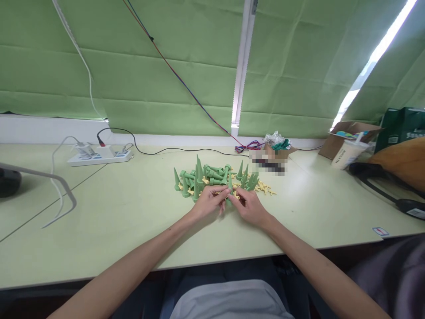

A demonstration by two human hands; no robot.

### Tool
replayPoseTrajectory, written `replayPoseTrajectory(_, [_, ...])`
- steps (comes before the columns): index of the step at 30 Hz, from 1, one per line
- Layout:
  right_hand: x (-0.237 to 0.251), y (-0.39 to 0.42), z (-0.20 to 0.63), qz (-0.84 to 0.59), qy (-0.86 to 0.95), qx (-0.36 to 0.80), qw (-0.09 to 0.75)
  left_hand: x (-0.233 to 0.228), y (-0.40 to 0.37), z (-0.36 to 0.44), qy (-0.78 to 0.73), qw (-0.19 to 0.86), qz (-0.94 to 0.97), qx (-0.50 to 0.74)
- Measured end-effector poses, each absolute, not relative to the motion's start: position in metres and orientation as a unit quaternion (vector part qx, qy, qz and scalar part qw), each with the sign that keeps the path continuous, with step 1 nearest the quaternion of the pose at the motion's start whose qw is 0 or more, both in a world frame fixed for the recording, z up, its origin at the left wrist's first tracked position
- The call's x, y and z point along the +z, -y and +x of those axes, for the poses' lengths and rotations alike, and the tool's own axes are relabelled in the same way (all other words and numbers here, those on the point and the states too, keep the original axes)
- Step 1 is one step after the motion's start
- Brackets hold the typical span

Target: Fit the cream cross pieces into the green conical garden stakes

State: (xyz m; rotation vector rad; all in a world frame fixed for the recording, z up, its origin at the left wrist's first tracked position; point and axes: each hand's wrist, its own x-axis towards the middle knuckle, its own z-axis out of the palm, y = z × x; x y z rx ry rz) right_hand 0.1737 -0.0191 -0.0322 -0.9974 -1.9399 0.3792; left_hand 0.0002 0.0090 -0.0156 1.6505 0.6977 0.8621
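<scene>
My left hand (pixel 211 200) is closed on a green plastic spike (pixel 230 182), which points upward between my two hands. My right hand (pixel 248 204) meets it from the other side, thumb and fingers pinched on a small yellow plastic piece (pixel 236 196) at the spike's side. Just beyond my hands lies a pile of green spikes (pixel 215 173), some on their sides. Other spikes stand upright at the left (pixel 177 180) and at the right (pixel 245 176), several with yellow pieces on them. Loose yellow pieces (pixel 264 188) are scattered right of the pile. My fingers hide the held spike's lower part.
A white power strip (pixel 99 156) with plugs lies at the back left, near a bent grey metal bar (pixel 63 179). At the back right are a small open box (pixel 279 150), a larger cardboard box (pixel 332 144), a drink cup (pixel 349 154) and a black strap (pixel 375 188).
</scene>
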Motion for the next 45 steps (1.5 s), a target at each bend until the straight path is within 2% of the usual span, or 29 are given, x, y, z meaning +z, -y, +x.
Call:
replayPoseTrajectory(25, [-0.0324,0.0197,0.1764,-0.391,0.827,0.103,0.389,-0.0139,-0.0085,0.0002,-0.286,0.565,0.698,0.336])
replayPoseTrajectory(45, [-0.0413,0.013,0.1785,-0.358,0.825,0.093,0.427,-0.009,-0.0045,0.0049,-0.293,0.575,0.683,0.343])
